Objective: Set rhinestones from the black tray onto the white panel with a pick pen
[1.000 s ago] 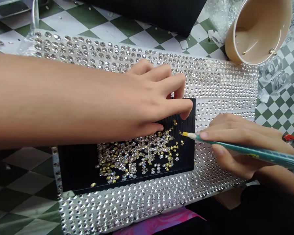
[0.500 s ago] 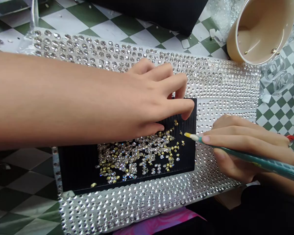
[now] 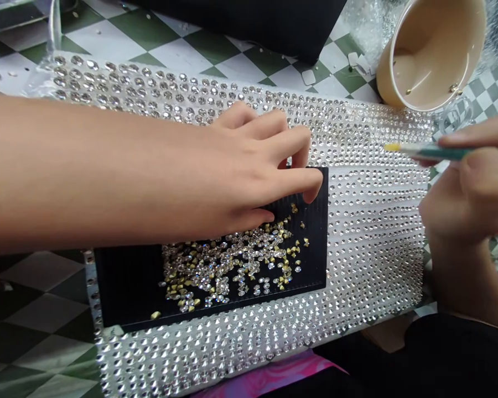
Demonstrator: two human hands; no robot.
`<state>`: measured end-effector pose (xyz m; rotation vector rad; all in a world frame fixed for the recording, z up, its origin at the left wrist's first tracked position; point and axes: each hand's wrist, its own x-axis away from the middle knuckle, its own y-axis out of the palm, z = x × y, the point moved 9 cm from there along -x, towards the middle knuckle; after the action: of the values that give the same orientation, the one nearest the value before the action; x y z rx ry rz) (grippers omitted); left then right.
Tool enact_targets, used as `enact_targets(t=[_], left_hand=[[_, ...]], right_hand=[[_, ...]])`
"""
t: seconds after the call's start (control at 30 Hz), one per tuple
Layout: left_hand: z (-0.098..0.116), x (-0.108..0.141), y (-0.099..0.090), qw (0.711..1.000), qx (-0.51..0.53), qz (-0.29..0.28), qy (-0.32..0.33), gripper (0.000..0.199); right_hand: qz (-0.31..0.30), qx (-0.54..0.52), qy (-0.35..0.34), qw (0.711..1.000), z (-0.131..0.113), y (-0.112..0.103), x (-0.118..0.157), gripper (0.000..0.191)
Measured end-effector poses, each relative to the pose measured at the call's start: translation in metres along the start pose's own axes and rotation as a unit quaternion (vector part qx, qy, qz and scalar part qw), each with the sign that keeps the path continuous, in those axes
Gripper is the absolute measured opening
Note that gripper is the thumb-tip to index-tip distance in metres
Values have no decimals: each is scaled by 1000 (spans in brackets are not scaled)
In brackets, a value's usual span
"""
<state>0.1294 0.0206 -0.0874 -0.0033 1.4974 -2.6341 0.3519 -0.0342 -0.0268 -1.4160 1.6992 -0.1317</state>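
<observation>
The right grip (image 3: 475,190) has just lifted away from the tray's edge and now hangs farther from the body, its yellow-tipped pen (image 3: 450,153) pointing left across the studded sheet (image 3: 377,213). Thumb and fingers are closed around the pen's teal shaft; whether a stone clings to its tip is too small to tell. The left grip (image 3: 257,160) is unchanged: fingers spread and bent, thumb apart, lying over the far side of the black tray (image 3: 128,287), with nothing visibly pinched.

The loose stones (image 3: 249,251) sit in that tray, just on the body side of the left thumb and well to the left of the right grip. Some show clear faces, others gold backs, and their scatter looks much the same as a moment ago. So picking at them with the pen seems paused, while the left grip probably steadies the tray. Beyond the right grip, a beige cup (image 3: 385,80) stands near the sheet.
</observation>
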Motion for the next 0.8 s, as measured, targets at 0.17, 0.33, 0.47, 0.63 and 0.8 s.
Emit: enact_targets(t=[0.17, 0.33, 0.47, 0.63, 0.8], left_hand=[[0, -1, 0, 1000, 9, -8, -3, 47], [-3, 0, 2, 1000, 10, -17, -12, 48], [-2, 1, 1, 1000, 3, -5, 5, 50], [0, 1, 3, 1000, 3, -16, 5, 46], [-1, 0, 3, 1000, 7, -17, 0, 47]], right_hand=[[87, 88, -7, 992, 32, -1, -3, 13], [84, 93, -26, 992, 40, 1, 0, 11], [52, 92, -20, 994, 41, 5, 0, 12], [64, 92, -15, 994, 44, 5, 0, 13], [84, 93, 5, 992, 15, -4, 0, 18]])
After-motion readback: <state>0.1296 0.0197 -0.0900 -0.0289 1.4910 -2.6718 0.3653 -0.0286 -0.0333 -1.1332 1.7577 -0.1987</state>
